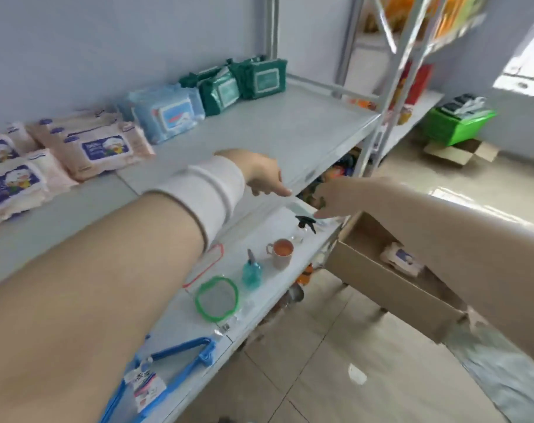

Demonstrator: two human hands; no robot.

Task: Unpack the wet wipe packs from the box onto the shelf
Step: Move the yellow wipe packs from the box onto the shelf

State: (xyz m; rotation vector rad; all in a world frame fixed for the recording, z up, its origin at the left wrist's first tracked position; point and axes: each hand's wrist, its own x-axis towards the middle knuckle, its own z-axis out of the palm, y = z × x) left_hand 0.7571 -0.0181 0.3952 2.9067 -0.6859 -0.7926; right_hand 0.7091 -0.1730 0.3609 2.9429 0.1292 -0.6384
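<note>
Wet wipe packs lie on the grey metal shelf [290,126]: pink-white packs [101,148] at the left, blue packs [168,114] in the middle, green packs [253,77] at the far end. The cardboard box [390,285] stands on the floor to the right, with a pink-white pack [403,261] inside it. My left hand [262,175], with a white wristband, hovers over the shelf's front edge, fingers loosely extended and holding nothing. My right hand [329,199] reaches just past the shelf edge above the box, empty, fingers pointing left.
A lower shelf [259,270] carries a pink cup [281,253], a teal bottle [252,270], a green-rimmed strainer [216,297], a black-topped spray bottle [305,224] and blue hangers [180,355]. A green crate [457,123] and an open carton [460,151] stand at the far right.
</note>
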